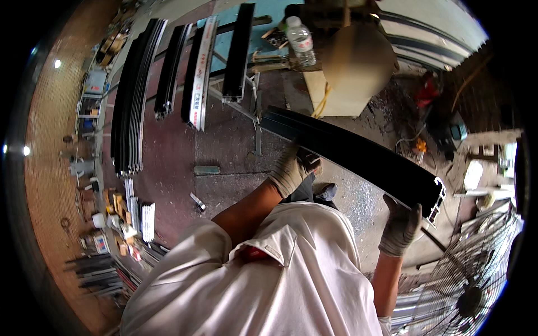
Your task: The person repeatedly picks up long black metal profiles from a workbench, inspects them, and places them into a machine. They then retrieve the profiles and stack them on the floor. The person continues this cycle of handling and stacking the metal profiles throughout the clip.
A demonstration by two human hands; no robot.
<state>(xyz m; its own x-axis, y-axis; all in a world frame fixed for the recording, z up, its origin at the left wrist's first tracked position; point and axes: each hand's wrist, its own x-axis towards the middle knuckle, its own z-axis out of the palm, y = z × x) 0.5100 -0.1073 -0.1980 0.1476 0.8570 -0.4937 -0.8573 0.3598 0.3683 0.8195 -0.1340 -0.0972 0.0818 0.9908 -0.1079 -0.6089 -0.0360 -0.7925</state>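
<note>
A long black metal profile (pixel 358 162) slants across in front of me, its far end up to the left and its cut, hollow end on the right. My left hand (pixel 296 169), in a grey-white work glove, grips the profile's lower edge near its left part; the fingers are partly hidden and slightly blurred. Close to the cut end, my right hand (pixel 400 224) wears the same kind of glove and holds the profile from below, its fingers wrapped round the edge.
Stacked black profiles (pixel 137 101) and a white-labelled profile (pixel 202 78) lie on a rack at the left. A plastic bottle (pixel 301 42) stands beyond, beside a pale box (pixel 336 98). A large fan (pixel 471 291) is at lower right. Small offcuts (pixel 197 201) lie on the floor.
</note>
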